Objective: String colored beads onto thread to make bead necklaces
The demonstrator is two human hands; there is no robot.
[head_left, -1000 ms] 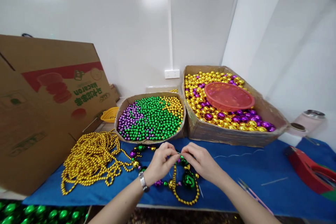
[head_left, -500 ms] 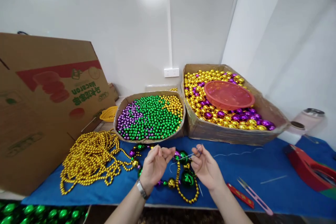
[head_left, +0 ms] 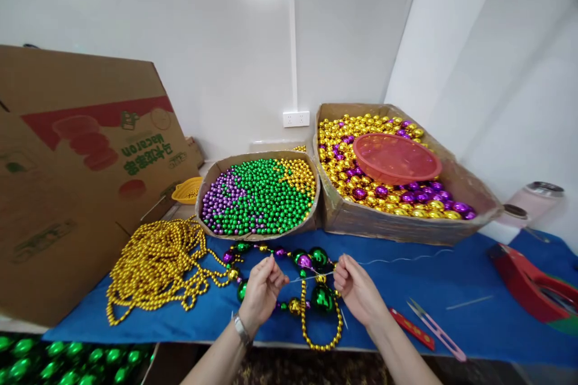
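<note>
Fingers of left hand and right hand tight on pale thread over the multicoloured bead strand

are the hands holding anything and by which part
A thin thread: left hand and right hand each grip one side of the span between them; whether at its ends is unclear.

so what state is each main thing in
Left hand: closed on thread
Right hand: closed on thread
Thread: stretched between them
Coloured strand: lying curved
Gold strands: loosely heaped
Small box: open, nearly full
Large box: open, holding beads
Red basket: resting on beads
Pink tool: lying, tips apart
</note>
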